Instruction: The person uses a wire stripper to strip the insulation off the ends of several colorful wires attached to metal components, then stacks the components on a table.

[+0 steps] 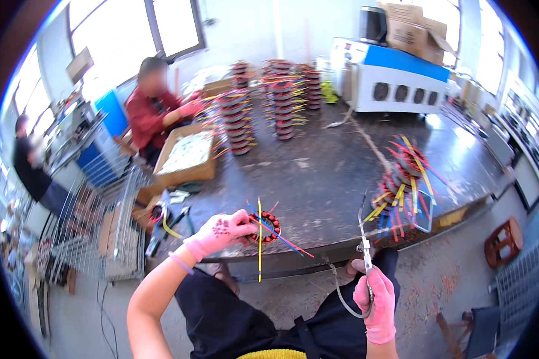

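My left hand (218,233), in a pink glove, grips the rim of a ring-shaped motor stator (269,228) at the table's front edge. Red windings line the ring, and yellow, blue and red lead wires stick out from it. In my right hand (378,302), also gloved in pink, is a slim metal torch (366,251) with a thin bent nozzle pointing up and a grey hose looping below. The torch is apart from the stator, to its right. Whether a flame burns at the nozzle I cannot tell. Beyond the torch, a leaning row of wired stators (398,179) lies on the table.
Tall stacks of stators (235,125) stand toward the back. At the left, a co-worker in a red top (150,113) reaches toward them, beside a cardboard box (200,170). Pliers (156,239) lie near the left edge. A white-and-blue machine (365,90) sits at the back right.
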Available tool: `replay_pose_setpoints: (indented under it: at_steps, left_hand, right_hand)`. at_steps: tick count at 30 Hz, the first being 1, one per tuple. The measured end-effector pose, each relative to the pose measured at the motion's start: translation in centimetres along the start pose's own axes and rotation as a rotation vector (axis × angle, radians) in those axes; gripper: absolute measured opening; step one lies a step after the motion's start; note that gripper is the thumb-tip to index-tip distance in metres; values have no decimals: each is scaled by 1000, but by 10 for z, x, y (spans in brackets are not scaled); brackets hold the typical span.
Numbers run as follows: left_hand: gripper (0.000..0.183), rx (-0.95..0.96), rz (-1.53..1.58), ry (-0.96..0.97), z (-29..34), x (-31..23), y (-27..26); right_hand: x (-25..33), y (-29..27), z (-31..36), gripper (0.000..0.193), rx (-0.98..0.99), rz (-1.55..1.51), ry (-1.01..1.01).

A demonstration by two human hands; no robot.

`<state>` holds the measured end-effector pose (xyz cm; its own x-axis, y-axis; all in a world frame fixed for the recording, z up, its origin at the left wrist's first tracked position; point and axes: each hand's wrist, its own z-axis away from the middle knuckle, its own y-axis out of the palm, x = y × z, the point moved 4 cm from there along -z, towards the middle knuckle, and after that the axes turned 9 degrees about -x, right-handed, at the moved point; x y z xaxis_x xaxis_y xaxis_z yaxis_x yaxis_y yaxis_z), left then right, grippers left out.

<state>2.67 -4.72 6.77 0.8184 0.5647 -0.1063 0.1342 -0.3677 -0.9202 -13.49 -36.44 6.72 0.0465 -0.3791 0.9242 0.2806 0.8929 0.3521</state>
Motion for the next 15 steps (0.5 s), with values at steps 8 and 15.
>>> replay_pose_setpoints:
  at_steps: [8, 15]
  left_hand:
    - [34, 59, 39, -133, 67, 65, 36]
    - [87, 46, 75, -902, 48, 40, 44]
  right_hand:
    - [-57, 57, -10, 44, 139, 76, 191]
    - [-75, 52, -21, 45, 117, 142, 250]
